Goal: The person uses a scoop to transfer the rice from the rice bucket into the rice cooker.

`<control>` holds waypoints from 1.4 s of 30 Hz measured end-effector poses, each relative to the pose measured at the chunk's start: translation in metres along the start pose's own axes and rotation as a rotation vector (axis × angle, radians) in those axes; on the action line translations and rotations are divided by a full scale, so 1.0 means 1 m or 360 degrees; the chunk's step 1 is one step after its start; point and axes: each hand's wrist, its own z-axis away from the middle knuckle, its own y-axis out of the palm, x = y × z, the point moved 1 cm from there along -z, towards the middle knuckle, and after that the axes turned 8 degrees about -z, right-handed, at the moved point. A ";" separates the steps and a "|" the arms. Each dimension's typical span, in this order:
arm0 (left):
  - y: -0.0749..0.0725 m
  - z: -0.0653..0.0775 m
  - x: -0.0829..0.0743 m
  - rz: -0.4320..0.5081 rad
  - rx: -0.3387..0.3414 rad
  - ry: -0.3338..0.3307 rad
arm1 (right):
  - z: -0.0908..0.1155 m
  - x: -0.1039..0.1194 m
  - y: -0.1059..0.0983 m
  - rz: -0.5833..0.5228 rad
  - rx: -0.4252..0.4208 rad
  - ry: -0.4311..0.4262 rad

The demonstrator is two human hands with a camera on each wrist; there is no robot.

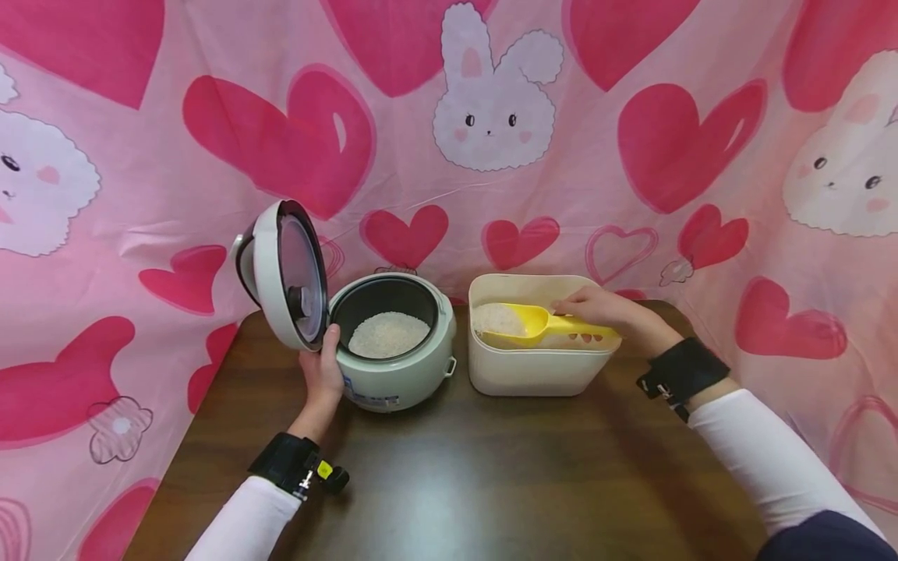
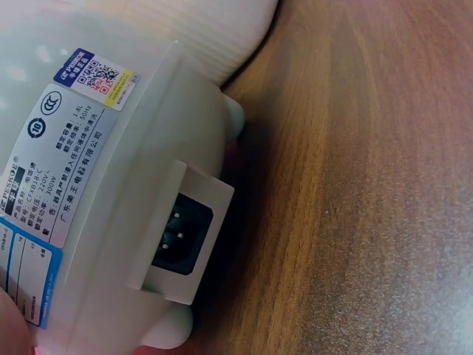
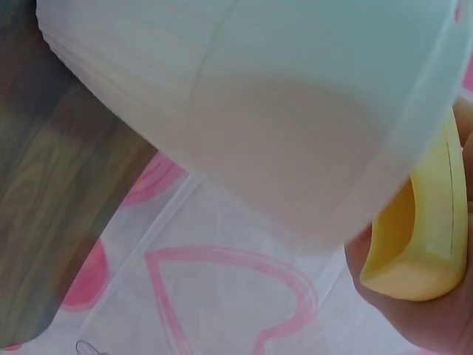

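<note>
A pale green rice cooker stands on the table, its lid tipped up to the left. White rice lies in its dark inner pot. My left hand holds the cooker's left side by the lid, thumb up at the rim, other fingers mostly hidden. To the right is a cream bin. Over its opening my right hand grips a yellow scoop by the handle, with white rice in the scoop's bowl. In the right wrist view, the scoop's hollow handle end shows in the fingers.
The brown wooden table extends in front of cooker and bin. Right behind them hangs a pink cloth with hearts and rabbits. The cooker's power socket is bare, with labels beside it.
</note>
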 end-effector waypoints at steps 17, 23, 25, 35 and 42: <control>-0.002 -0.002 0.000 -0.0012 0.0026 -0.0015 | 0.025 -0.008 -0.020 -0.0095 -0.0062 -0.0017; -0.003 -0.001 -0.001 -0.0037 0.0046 -0.0025 | 0.029 -0.012 -0.024 -0.0159 -0.0078 -0.0068; -0.003 0.000 -0.002 -0.0047 0.0047 -0.0029 | 0.029 -0.014 -0.026 -0.0189 -0.0074 -0.0082; -0.003 -0.001 -0.002 -0.0067 0.0048 -0.0021 | 0.035 -0.012 -0.030 -0.0272 -0.0063 -0.0069; -0.003 0.000 -0.001 -0.0081 0.0041 -0.0002 | 0.032 -0.002 -0.029 -0.0200 -0.0074 -0.0054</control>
